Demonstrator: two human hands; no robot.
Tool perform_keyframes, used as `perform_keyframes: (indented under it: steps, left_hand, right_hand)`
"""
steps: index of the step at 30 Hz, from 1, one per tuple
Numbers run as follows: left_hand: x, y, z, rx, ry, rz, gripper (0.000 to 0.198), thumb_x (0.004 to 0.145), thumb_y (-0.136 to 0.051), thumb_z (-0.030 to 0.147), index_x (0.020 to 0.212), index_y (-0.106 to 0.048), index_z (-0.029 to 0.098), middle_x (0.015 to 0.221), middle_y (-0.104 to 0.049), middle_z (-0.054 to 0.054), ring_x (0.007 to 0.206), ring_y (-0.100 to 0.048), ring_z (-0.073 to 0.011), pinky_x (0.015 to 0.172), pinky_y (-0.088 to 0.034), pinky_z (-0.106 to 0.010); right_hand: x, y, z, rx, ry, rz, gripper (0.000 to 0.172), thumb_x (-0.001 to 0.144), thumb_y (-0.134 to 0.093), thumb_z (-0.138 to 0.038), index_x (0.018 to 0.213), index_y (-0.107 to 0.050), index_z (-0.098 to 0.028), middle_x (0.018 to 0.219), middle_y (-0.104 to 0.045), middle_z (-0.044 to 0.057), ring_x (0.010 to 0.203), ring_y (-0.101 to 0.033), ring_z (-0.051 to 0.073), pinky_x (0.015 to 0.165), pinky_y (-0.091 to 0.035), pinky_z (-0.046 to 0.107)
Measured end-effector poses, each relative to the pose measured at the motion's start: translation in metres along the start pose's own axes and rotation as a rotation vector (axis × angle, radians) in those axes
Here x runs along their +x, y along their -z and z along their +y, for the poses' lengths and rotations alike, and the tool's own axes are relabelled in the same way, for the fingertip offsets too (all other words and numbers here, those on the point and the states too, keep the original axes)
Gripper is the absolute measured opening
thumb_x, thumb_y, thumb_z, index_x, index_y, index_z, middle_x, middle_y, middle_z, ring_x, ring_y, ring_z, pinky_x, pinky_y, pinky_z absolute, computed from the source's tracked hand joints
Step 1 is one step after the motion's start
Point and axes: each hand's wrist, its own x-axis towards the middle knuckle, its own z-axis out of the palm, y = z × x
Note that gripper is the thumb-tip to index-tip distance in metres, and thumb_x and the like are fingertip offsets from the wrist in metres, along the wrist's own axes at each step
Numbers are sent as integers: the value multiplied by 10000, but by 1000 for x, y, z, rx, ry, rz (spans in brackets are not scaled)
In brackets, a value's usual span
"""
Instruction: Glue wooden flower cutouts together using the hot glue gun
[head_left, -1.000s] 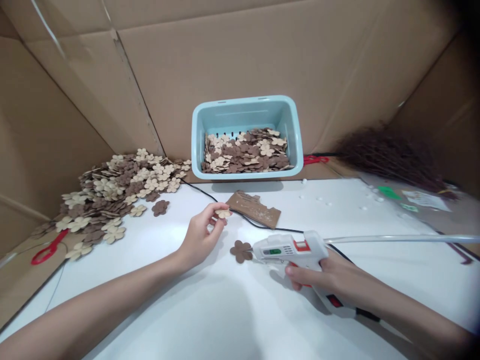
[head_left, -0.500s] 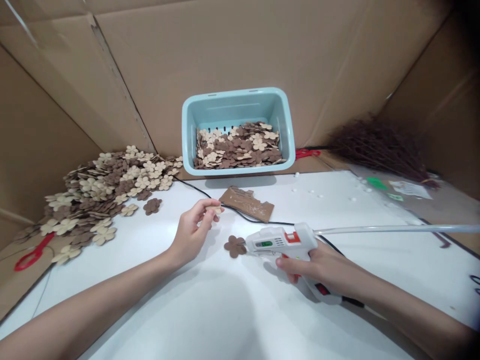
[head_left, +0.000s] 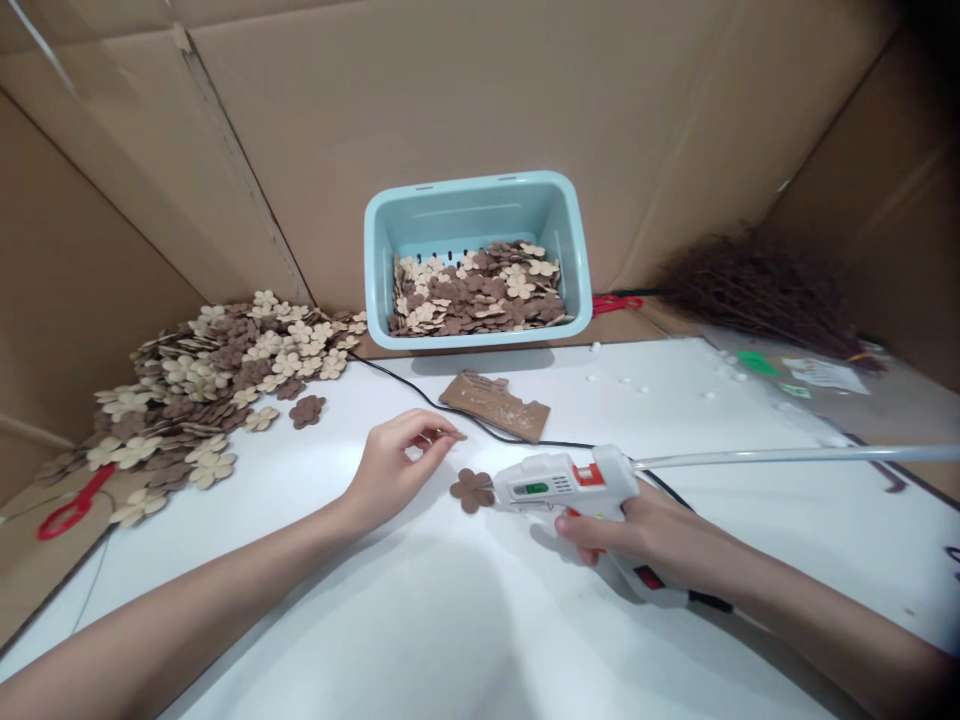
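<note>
My right hand point(head_left: 637, 530) is wrapped round a white hot glue gun point(head_left: 559, 480) with a clear glue stick point(head_left: 750, 457) coming out of its back end. The gun's nozzle touches or hangs just over a brown felt flower point(head_left: 471, 491) that lies flat on the white board. Just up and left of that flower, my left hand point(head_left: 405, 460) pinches a small cream flower point(head_left: 461, 437) between thumb and fingers. Only its thin edge shows; the rest is hidden by the fingertips.
A heap of cream and brown flowers point(head_left: 202, 370) lies at left beside red scissors point(head_left: 75, 505). Behind stands a blue basket point(head_left: 375, 270) holding more flowers. A cardboard scrap point(head_left: 495, 405), black cord point(head_left: 394, 377) and dark twigs point(head_left: 757, 295) lie around.
My left hand has moved slightly right and down, closer to the brown flower, and the cream flower now shows edge-on. The glue gun stays at the brown flower.
</note>
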Motion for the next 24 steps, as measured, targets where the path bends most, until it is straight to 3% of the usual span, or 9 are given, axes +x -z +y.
perform_keyframes:
  steps: [7,13,20,24]
  left_hand:
    - [-7,-4,6,58,-106,-51,184,876,-524,192,929,-701,204,904,-702,-58,810,-642,-163,642,-532,-254]
    - [-14,-9,10,82,-71,-58,220,894,-494,199,975,-698,196,910,-667,-71,768,-632,-154,638,-530,-260]
    - [-12,-7,7,91,-38,-65,193,893,-514,205,919,-704,183,870,-694,-62,750,-635,-155,643,-509,-260]
    - [-13,-7,2,75,13,-25,151,874,-552,201,916,-695,181,858,-717,-41,743,-657,-148,653,-515,-251]
  right_hand:
    - [0,1,7,25,11,-21,197,740,-614,-392,690,-617,-202,706,-656,22,698,-582,181,627,-420,260]
    - [0,1,11,55,40,-6,249,723,-624,-434,615,-616,-209,736,-681,39,752,-602,205,703,-457,279]
    - [-2,2,3,66,-8,21,278,705,-620,-469,607,-599,-211,706,-667,32,714,-600,209,670,-457,281]
    - [-3,1,2,59,46,21,314,732,-599,-492,599,-603,-207,699,-653,31,702,-591,210,679,-456,296]
